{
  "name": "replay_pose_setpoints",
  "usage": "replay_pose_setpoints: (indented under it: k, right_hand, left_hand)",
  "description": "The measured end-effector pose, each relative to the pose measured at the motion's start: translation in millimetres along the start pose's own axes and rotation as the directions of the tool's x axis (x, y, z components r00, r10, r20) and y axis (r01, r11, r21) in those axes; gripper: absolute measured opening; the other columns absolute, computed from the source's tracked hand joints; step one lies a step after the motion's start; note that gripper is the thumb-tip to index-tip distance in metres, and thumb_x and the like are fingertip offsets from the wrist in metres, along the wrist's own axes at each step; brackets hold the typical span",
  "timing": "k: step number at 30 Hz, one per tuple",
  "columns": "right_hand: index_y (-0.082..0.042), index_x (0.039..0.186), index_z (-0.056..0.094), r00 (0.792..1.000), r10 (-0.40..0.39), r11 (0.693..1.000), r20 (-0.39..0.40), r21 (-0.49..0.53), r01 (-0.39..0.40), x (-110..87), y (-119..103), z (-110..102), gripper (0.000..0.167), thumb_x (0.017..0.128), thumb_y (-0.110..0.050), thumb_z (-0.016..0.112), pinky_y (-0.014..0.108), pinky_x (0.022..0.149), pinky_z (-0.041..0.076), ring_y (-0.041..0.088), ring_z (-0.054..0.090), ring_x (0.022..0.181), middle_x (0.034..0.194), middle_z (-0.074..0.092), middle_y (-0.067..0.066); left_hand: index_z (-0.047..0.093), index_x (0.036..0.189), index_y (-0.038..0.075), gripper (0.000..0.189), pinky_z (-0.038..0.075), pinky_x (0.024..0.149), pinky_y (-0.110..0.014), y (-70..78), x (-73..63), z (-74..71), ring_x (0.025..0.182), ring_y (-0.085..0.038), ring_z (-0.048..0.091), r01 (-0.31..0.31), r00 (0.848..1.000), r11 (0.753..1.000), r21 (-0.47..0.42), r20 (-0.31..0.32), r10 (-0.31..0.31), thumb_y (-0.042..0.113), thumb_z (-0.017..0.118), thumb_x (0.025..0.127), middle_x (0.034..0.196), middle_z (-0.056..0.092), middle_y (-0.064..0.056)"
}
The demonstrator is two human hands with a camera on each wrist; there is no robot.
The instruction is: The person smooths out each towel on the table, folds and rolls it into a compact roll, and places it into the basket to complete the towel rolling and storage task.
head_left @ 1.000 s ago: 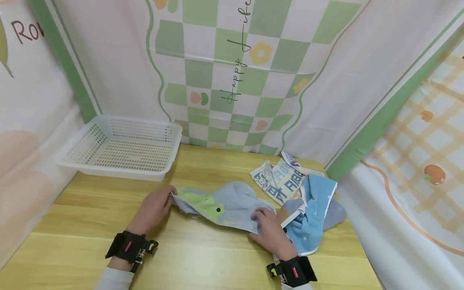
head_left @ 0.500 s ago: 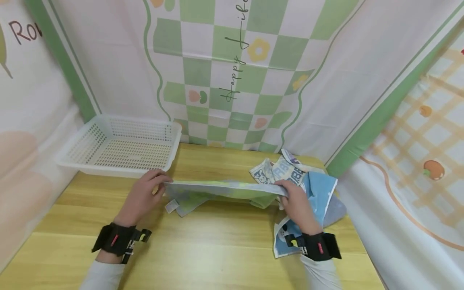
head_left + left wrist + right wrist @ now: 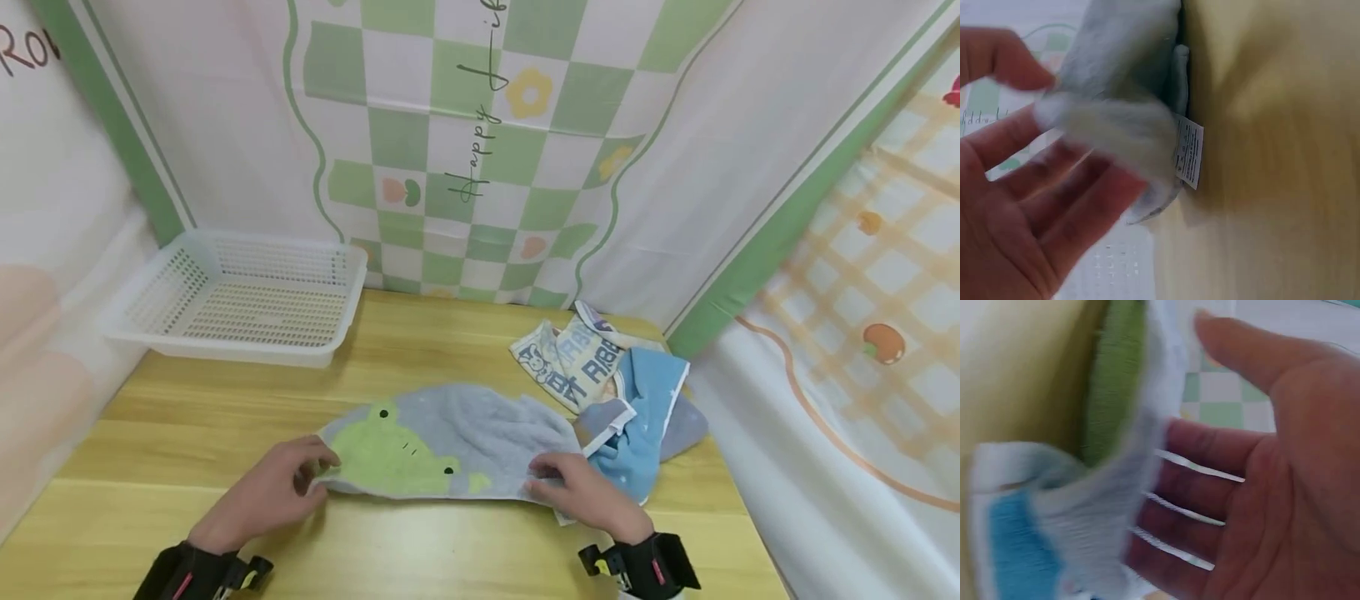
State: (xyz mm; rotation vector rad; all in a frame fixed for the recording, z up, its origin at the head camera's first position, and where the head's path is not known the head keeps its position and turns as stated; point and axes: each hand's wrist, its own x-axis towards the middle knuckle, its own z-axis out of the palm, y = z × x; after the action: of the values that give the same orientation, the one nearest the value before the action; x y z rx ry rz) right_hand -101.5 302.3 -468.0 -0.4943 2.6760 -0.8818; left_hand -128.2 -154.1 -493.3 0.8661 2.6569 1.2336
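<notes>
A grey towel (image 3: 480, 442) with a green frog face lies spread across the table in front of me, frog side up. At its left corner my left hand (image 3: 262, 492) pinches the edge between thumb and forefinger, as the left wrist view shows. A white printed label (image 3: 1189, 153) sticks out from the towel's underside there. My right hand (image 3: 588, 493) is at the towel's right end. In the right wrist view its straight fingers (image 3: 1197, 481) touch the cloth, and the thumb stands away from it.
Right of the towel lies a loose pile: a blue cloth (image 3: 648, 408), a cream cloth with lettering (image 3: 592, 358) and a grey-purple cloth (image 3: 684, 427). A white perforated basket (image 3: 232, 350) stands at the back left. Printed curtains (image 3: 465, 150) enclose the wooden table (image 3: 420, 558).
The towel was lifted and held taut between both hands, its underside showing. It has since come down nearer to me, frog side up. The right thumb is now off the cloth.
</notes>
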Motion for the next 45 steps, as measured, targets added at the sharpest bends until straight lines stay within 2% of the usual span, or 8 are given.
replay_pose_setpoints:
  k: [5,9,13,21,27,33,39,45]
  right_hand:
    - [-0.004,0.119,0.071,0.986,0.021,0.998,-0.166,-0.060,-0.031,15.5,1,-28,0.029,0.105,-0.025,0.057,0.033,0.080,0.057,0.015,0.067,0.094,0.109,0.073,0.005]
    - [0.001,0.125,0.067,0.963,0.069,0.983,-0.260,-0.146,-0.110,42.4,10,-45,0.028,0.104,-0.014,0.056,0.043,0.084,0.057,0.026,0.067,0.102,0.116,0.071,0.014]
    - [0.003,0.134,0.060,0.967,0.149,0.972,-0.208,-0.150,-0.182,70.8,22,-42,0.037,0.104,-0.018,0.057,0.050,0.091,0.056,0.034,0.065,0.110,0.122,0.068,0.019]
    - [0.001,0.131,0.059,0.982,0.162,0.974,-0.101,-0.142,-0.175,102.7,29,-17,0.033,0.102,-0.014,0.060,0.049,0.093,0.054,0.034,0.064,0.112,0.121,0.066,0.018]
    - [-0.001,0.108,0.068,0.974,0.057,0.984,-0.218,-0.154,-0.092,88.8,26,-30,0.013,0.099,-0.007,0.061,0.046,0.085,0.054,0.028,0.065,0.097,0.105,0.069,0.013]
    - [0.005,0.122,0.061,0.884,0.119,0.984,-0.451,-0.068,-0.167,62.4,34,-72,0.025,0.103,-0.010,0.055,0.044,0.075,0.054,0.031,0.063,0.092,0.113,0.064,0.022]
    - [0.007,0.140,0.048,0.861,0.295,0.949,-0.414,0.020,-0.315,58.5,46,-69,0.044,0.104,-0.017,0.055,0.040,0.074,0.057,0.037,0.065,0.101,0.122,0.061,0.028]
    - [0.010,0.136,0.052,0.819,0.409,0.903,-0.403,0.046,-0.428,37.4,38,-38,0.047,0.098,-0.016,0.063,0.039,0.072,0.058,0.030,0.067,0.092,0.108,0.068,0.022]
  left_hand:
    - [0.068,0.118,0.004,0.022,0.056,0.070,-0.026,-0.2,13.2,-15.4,0.086,-0.006,0.062,0.061,0.997,0.997,-0.036,0.048,-0.060,0.011,0.063,0.098,0.108,0.069,-0.005]
    - [0.064,0.126,-0.001,0.027,0.058,0.085,-0.040,-9.5,32.7,-21.7,0.104,-0.024,0.066,0.100,0.995,0.990,0.102,-0.004,-0.100,0.008,0.059,0.100,0.121,0.068,-0.014]
    - [0.060,0.131,-0.006,0.033,0.055,0.094,-0.053,-25.0,44.8,-14.5,0.115,-0.038,0.064,0.104,0.994,0.979,0.175,-0.038,-0.099,0.004,0.059,0.100,0.126,0.065,-0.021]
    - [0.065,0.127,-0.003,0.031,0.056,0.091,-0.049,-38.4,60.0,0.6,0.107,-0.030,0.067,0.107,0.994,0.981,0.163,0.016,-0.111,0.007,0.065,0.097,0.119,0.070,-0.015]
    - [0.074,0.112,0.004,0.023,0.058,0.082,-0.039,-30.5,65.1,-3.6,0.095,-0.019,0.064,0.032,0.998,0.987,0.157,-0.057,-0.023,0.002,0.072,0.090,0.105,0.069,-0.003]
    - [0.074,0.094,0.009,0.021,0.055,0.076,-0.038,-29.5,69.9,-3.1,0.092,-0.021,0.059,-0.091,0.945,0.955,0.282,-0.278,0.172,-0.004,0.079,0.078,0.099,0.063,-0.004]
    - [0.074,0.094,0.008,0.004,0.056,0.080,-0.041,-29.9,78.1,4.0,0.096,-0.023,0.062,-0.017,0.988,0.968,0.249,-0.147,0.055,0.008,0.075,0.090,0.104,0.066,-0.006]
    - [0.060,0.130,-0.005,0.036,0.056,0.091,-0.052,-28.3,85.5,6.9,0.109,-0.038,0.066,0.072,0.997,0.984,0.162,-0.021,-0.070,0.007,0.065,0.097,0.122,0.068,-0.021]
